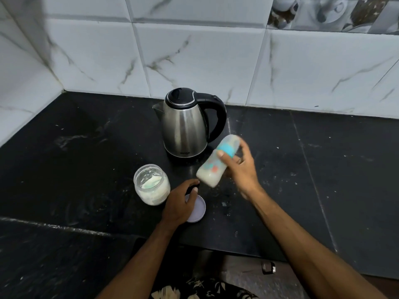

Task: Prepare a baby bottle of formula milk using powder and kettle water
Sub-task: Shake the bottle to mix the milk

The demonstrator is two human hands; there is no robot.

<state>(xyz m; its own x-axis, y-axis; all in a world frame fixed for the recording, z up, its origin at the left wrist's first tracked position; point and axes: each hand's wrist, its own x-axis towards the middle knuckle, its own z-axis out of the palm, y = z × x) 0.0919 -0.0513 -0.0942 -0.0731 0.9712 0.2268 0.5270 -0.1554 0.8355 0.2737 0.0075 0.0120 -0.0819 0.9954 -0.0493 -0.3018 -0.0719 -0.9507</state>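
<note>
My right hand grips the capped baby bottle, tilted cap-up toward the kettle; my left hand rests on the jar lid, fingers loosely curled.

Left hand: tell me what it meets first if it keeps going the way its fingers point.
The left hand rests on the jar lid, fingers pointing up-right. Straight on, it would likely first meet the base of the tilted baby bottle held in the right hand, though the bottle seems raised, so depth is uncertain.

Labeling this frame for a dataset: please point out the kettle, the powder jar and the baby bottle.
kettle [183,124]: head view, steel body.
powder jar [151,192]: head view, glass wall.
baby bottle [210,173]: head view, milky lower body.
</note>
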